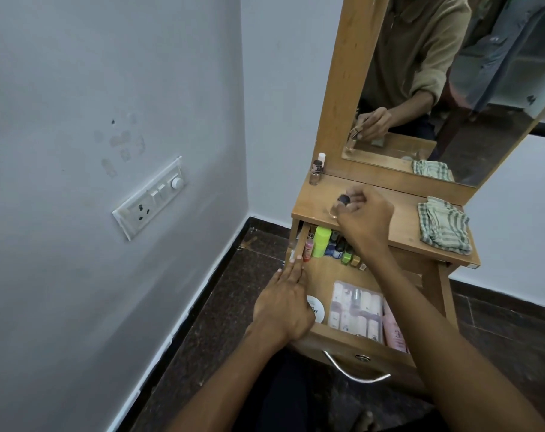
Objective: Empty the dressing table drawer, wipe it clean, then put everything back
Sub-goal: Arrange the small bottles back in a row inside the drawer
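Wooden and pulled well out toward me, the drawer (355, 344) is open under the dressing table top (389, 219), and by my reading the emptying has barely started. My right hand (363, 213) is up over the table top, fingers curled round a small bottle with a dark cap (343, 200), which it holds at the top's left part, touching or just above the surface; I cannot tell which. My left hand (285, 304) lies flat along the drawer's left wall, fingers straight and together, holding nothing, seemingly steadying it.

On the table top's far left corner stand two small bottles (316, 169), which I take to be things already lifted out. At the right end lies a striped cloth (444, 226), crumpled, not in either hand, so wiping looks not yet begun.

Most of the contents are in the drawer: at the far end a lime-green bottle (322, 241), a red stick (308, 249) beside it, and a row of little nail polish bottles (346, 254) running right, partly hidden by my forearm. Nearer me are a round white jar (316, 308), partly under my left hand, a clear packet of small tubes (356, 310), and a pink bottle (394, 332) against the right wall.

Left to do, as I judge it: clear out nearly everything, wipe, then refill.
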